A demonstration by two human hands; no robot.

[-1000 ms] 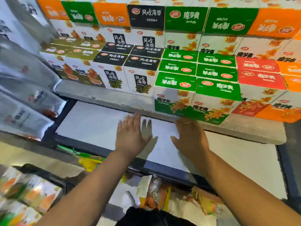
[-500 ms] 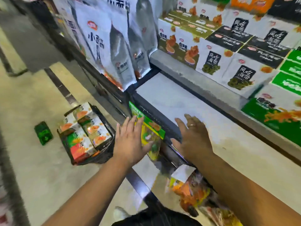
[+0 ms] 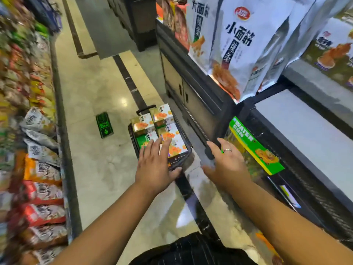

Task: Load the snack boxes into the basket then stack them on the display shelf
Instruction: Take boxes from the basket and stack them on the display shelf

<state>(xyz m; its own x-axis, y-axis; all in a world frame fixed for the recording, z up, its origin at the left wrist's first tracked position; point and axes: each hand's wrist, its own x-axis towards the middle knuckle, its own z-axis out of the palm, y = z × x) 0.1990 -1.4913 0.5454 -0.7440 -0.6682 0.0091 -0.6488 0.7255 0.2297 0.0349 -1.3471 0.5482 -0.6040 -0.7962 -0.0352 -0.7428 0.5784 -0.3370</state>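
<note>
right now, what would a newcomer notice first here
A black basket sits on the aisle floor, packed with orange-printed snack boxes, the open left hand and right hand stretched toward it. At upper right, big white snack bags stand on the display, a green water gun pack below them.

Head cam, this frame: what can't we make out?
Head view:
1. Basket: near rim and any lower layer, hidden by the left hand and top boxes.
2. Left hand on the boxes or above them: depth unclear.
3. Bags at far left: labels lost to motion blur.
4. Display shelf: cut off by the right edge.
</note>
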